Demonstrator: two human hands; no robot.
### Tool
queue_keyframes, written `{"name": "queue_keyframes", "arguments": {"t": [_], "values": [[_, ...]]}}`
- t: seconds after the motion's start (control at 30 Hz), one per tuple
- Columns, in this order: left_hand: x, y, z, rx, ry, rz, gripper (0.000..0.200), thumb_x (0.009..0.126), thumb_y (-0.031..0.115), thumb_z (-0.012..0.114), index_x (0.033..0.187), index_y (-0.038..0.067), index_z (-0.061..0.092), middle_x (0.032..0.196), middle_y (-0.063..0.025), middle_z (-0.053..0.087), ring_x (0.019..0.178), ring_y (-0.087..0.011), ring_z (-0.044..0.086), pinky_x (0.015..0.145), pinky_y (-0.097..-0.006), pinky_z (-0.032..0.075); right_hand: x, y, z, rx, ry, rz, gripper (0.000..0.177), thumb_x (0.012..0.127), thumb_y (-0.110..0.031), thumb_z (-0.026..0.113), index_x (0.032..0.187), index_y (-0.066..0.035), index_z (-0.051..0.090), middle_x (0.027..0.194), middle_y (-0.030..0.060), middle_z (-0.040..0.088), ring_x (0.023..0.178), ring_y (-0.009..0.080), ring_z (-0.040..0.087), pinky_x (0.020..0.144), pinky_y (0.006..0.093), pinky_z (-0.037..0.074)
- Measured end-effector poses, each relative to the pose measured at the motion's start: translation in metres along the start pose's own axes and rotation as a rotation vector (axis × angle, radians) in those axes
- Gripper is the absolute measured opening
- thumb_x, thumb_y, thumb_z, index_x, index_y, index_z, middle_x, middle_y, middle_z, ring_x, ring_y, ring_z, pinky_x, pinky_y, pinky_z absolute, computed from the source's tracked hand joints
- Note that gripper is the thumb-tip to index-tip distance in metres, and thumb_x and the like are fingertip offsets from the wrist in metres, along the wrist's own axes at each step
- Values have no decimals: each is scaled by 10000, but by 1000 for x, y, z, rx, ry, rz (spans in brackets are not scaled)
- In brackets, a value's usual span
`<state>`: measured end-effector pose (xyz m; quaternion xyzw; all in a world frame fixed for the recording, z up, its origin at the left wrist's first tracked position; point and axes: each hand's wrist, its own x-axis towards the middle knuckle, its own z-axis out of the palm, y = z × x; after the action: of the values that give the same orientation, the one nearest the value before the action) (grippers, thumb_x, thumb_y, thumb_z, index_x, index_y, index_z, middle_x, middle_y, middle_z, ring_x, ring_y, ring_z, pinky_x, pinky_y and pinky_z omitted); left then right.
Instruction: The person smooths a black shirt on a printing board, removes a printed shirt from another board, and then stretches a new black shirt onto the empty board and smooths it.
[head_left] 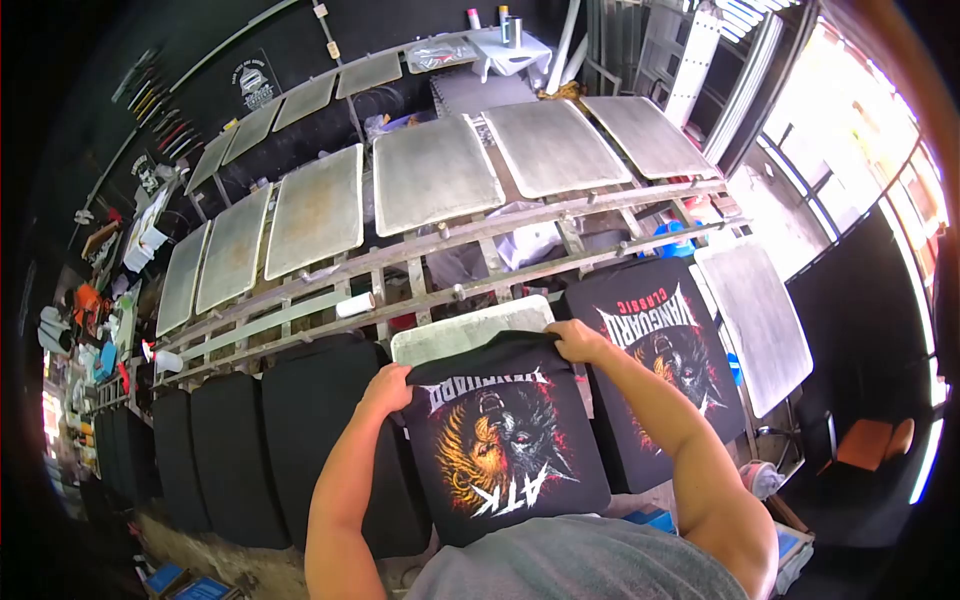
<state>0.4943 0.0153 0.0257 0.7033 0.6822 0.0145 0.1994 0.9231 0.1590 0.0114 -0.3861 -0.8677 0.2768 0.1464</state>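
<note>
A black shirt (500,450) with an orange and grey animal print and white lettering lies on a board in front of me. Its far edge is folded back, baring the pale far end of the board (470,332). My left hand (390,388) is closed on the shirt's far left corner. At the far right corner, my right hand (572,341) grips the cloth too. To the right lies a second printed black shirt (665,350), flat on its own board and touched by neither hand.
Plain black shirts (325,430) cover boards on the left. Beyond a metal rail frame (440,240) stand bare grey boards (435,172). A white roll (355,305) rests on the rails. A bare board (757,320) is at right, near an orange chair (868,442).
</note>
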Motion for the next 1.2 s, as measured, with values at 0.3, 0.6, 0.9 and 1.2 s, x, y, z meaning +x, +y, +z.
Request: {"name": "queue_keyframes", "arguments": {"t": [0.3, 0.6, 0.9, 1.2], "values": [[-15, 22, -2, -228, -221, -185, 467, 810, 291, 806, 1162, 4, 697, 1118, -284, 708, 1060, -422, 683, 935, -481, 546, -18, 8, 32, -288, -32, 170, 253, 844, -215, 694, 1034, -50, 719, 984, 198, 737, 1004, 375, 718, 902, 475, 559], [-68, 21, 46, -201, -6, -42, 261, 833, 137, 669, 1044, -14, 699, 1027, -302, 696, 1031, -473, 665, 914, -521, 541, -63, -23, 30, 70, -340, 291, 424, 776, -100, 569, 1168, -32, 716, 1069, 285, 708, 1031, 406, 706, 883, 458, 557], [-257, 69, 84, -178, -678, 60, 371, 821, 295, 669, 1073, 28, 722, 1092, -243, 723, 1043, -435, 685, 916, -494, 554, -236, -96, 8, 12, -1047, 207, 579, 842, -234, 675, 1305, 108, 613, 1291, 311, 645, 1211, 422, 633, 1039, 442, 500], [-217, 70, -3, -282, -424, -72, 751, 691, 540, 890, 1218, 45, 688, 1152, -198, 724, 1108, -339, 690, 929, -414, 543, -185, -121, -48, -62, -753, 224, 587, 819, -298, 752, 1305, 9, 630, 1086, 254, 719, 1045, 320, 710, 892, 439, 545]]}}
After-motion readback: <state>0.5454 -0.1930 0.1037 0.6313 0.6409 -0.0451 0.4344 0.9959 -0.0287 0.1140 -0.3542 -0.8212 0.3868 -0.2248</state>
